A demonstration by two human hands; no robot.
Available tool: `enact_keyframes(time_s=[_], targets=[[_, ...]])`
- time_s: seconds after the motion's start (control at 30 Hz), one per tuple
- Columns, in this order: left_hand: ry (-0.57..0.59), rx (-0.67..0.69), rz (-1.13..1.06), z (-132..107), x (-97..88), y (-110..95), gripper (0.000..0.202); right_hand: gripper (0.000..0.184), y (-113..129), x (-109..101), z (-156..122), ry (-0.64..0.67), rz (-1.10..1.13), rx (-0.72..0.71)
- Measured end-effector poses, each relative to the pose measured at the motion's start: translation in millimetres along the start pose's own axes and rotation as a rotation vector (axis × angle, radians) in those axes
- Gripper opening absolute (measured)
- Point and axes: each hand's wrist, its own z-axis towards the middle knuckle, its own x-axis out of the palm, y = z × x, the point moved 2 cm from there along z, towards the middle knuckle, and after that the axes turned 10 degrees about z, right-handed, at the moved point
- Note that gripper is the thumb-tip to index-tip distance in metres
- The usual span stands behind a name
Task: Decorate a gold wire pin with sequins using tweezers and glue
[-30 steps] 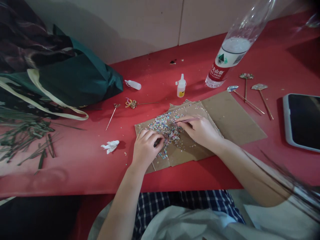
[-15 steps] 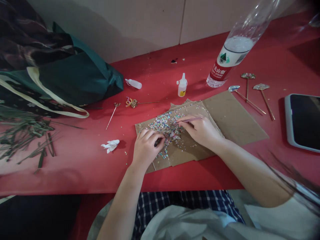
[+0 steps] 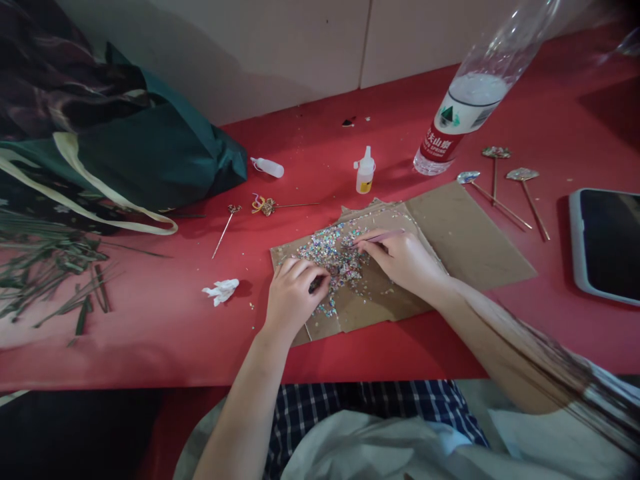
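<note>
A heap of small glittering rhinestones (image 3: 327, 247) lies spread over a flat piece of cardboard (image 3: 390, 300). At the heap's right edge, my right hand (image 3: 397, 260) pinches a thin pinkish pair of tweezers (image 3: 387, 236), its tip down among the stones. My left hand (image 3: 297, 290) rests at the left side of the heap, fingers curled with thumb and forefinger together; what they hold, if anything, is hidden. Behind the cardboard stands a small glue bottle (image 3: 365, 177) with a pointed nozzle.
A water bottle (image 3: 450, 120), several decorated hairpins (image 3: 523, 175) and a phone (image 3: 607, 247) are on the right. To the left lie a crumpled tissue (image 3: 221, 292), another small bottle (image 3: 267, 167), two hairpins (image 3: 267, 206), green strips (image 3: 50, 267) and a dark green bag (image 3: 175, 140).
Both hands stay nearly in place; the tweezers in my right hand have tilted slightly. Strands of hair now hang across my right forearm.
</note>
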Motion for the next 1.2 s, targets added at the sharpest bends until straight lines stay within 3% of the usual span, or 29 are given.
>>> enact_keyframes(time_s=[0.43,0.67,0.87,1.2], targets=[[-0.011,-0.005,-0.001,0,-0.5,1,0.005,0.024,2,-3,0,-0.012,0.003,-0.008],[-0.064,-0.062,0.063,-4,0.3,4,0.003,0.025,5,-11,-9,-0.035,0.035,-0.132],[-0.064,-0.074,0.07,-4,1.1,5,0.003,0.025,6,-10,-13,0.031,-0.056,-0.241],[-0.063,-0.071,0.064,-4,1.8,5,0.003,0.025,6,-7,-13,0.045,-0.127,-0.296]])
